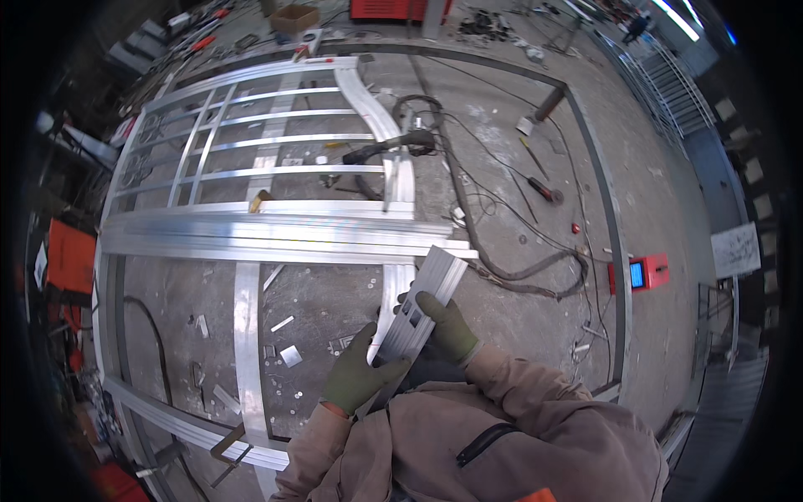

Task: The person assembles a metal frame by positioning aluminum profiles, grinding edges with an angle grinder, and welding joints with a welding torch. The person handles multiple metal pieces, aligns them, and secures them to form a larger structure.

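Observation:
Both my hands wear green gloves and grip a grey ribbed metal profile (pixel 443 272), which slants up and to the right in front of my body. A small rectangular cutout shows in its face near my fingers. My right hand (pixel 445 326) wraps around its right edge at about mid-length. Lower down, my left hand (pixel 360 372) holds the left edge, thumb across the face. Behind the profile lies a bundle of long shiny aluminium bars (pixel 276 234). The profile's lower end is hidden against my jacket.
Farther off lies an aluminium gate frame (pixel 251 135) with a welding torch (pixel 389 148) across it. A dark steel frame (pixel 598 159) surrounds the work. An angle grinder (pixel 545 191), a thick cable (pixel 519 272) and a red machine with a blue screen (pixel 640 274) are on the right.

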`<state>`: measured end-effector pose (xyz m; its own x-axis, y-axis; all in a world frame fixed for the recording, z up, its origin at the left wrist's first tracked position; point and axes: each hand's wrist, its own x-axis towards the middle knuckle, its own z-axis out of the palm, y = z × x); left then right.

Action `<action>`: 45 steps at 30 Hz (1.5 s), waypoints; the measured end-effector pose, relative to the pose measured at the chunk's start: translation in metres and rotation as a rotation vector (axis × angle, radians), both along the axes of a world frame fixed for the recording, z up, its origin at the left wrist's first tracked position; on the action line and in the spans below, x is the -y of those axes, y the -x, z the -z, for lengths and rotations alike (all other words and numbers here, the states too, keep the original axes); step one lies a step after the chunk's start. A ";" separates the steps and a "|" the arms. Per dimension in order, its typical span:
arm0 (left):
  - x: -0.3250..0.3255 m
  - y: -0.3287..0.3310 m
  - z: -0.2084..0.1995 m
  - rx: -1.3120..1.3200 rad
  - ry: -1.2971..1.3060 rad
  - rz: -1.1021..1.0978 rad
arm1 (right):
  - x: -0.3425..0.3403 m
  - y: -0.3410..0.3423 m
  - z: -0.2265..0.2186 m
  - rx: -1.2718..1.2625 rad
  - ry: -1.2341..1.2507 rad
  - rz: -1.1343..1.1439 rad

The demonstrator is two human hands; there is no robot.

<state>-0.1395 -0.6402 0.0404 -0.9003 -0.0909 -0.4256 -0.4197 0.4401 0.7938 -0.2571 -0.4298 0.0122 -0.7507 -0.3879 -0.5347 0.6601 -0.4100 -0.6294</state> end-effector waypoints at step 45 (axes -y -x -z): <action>-0.302 0.227 0.026 -0.125 0.677 0.366 | -0.367 0.186 0.027 0.092 -0.081 0.104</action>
<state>-0.3669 -0.3380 0.0148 -0.9606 0.0176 -0.2773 -0.0793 0.9391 0.3345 -0.4432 -0.0626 -0.0145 -0.7307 -0.2634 -0.6298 0.6735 -0.4291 -0.6019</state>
